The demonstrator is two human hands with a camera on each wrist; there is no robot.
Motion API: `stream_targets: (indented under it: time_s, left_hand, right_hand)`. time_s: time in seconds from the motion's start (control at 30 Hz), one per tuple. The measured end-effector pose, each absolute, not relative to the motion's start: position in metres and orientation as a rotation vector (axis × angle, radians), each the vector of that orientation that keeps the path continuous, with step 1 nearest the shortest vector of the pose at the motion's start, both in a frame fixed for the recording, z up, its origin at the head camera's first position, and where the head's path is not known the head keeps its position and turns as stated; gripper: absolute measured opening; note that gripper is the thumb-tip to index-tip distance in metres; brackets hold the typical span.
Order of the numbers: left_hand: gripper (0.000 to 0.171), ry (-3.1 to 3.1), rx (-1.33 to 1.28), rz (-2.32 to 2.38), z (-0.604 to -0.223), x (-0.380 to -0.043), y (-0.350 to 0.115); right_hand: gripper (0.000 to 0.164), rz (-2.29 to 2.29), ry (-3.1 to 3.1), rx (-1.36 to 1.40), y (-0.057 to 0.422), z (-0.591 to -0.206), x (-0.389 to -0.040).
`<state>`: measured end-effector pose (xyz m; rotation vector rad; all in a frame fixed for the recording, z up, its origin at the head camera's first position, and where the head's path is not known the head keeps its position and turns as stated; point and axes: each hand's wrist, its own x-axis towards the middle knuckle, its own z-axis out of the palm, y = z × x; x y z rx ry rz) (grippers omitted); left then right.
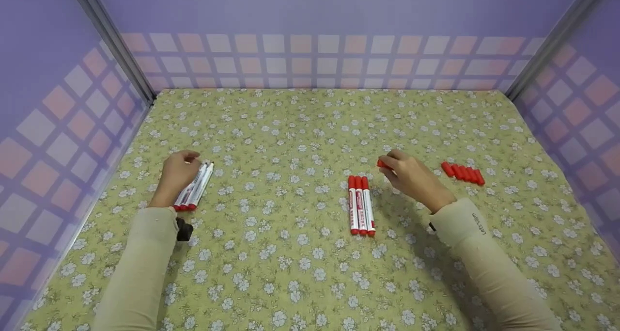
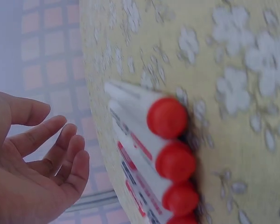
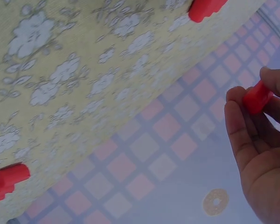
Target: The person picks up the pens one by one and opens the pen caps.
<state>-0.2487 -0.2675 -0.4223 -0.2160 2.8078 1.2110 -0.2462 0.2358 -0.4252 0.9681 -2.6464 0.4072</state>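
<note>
My left hand point(image 1: 181, 173) hovers beside and over a row of white markers point(image 1: 197, 188) at the left. Its fingers are loosely bent and hold nothing, as the left wrist view shows. These markers lie side by side without caps, their red end plugs point(image 2: 167, 117) toward me; the hand partly hides them. My right hand point(image 1: 409, 176) is raised above the cloth and pinches a red marker cap point(image 3: 256, 98) between thumb and fingers. Just left of it, three markers with red caps point(image 1: 359, 205) lie close together, caps pointing away from me.
Several loose red caps point(image 1: 463, 173) lie in a slanted row to the right of my right hand. A yellow-green flowered cloth point(image 1: 290, 253) covers the table. Purple panels with a tile pattern point(image 1: 315, 59) enclose the back and both sides.
</note>
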Motion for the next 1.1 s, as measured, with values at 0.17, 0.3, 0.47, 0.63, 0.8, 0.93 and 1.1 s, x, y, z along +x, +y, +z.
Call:
stream_targets:
  time_s: [0.17,0.3,0.47,0.63,0.8,0.93,1.1]
  left_hand:
    - [0.046,2.751,-0.119,1.208,-0.422,-0.251,-0.253]
    - [0.044,2.748,-0.045,1.178,-0.424,-0.253,-0.239]
    - [0.043,2.72,0.023,1.194,-0.427,-0.254,-0.219]
    - [0.042,2.659,0.075,1.227,-0.43,-0.255,-0.196]
    - [0.041,2.636,0.156,1.249,-0.431,-0.251,-0.17]
    - [0.039,2.616,0.223,1.273,-0.433,-0.25,-0.152]
    - [0.037,2.599,0.295,1.284,-0.435,-0.251,-0.129]
  right_hand:
    - [0.02,0.448,-2.704,0.846,0.25,-0.427,-0.253]
    - [0.022,0.489,-2.737,0.776,0.263,-0.428,-0.259]
    - [0.027,0.502,-2.801,0.697,0.281,-0.433,-0.264]
    - [0.033,0.536,-2.907,0.538,0.298,-0.438,-0.267]
    - [0.032,0.58,-2.921,0.46,0.315,-0.441,-0.27]
    - [0.032,0.589,-2.912,0.437,0.327,-0.439,-0.271]
    - [0.033,0.622,-2.927,0.368,0.34,-0.436,-0.269]
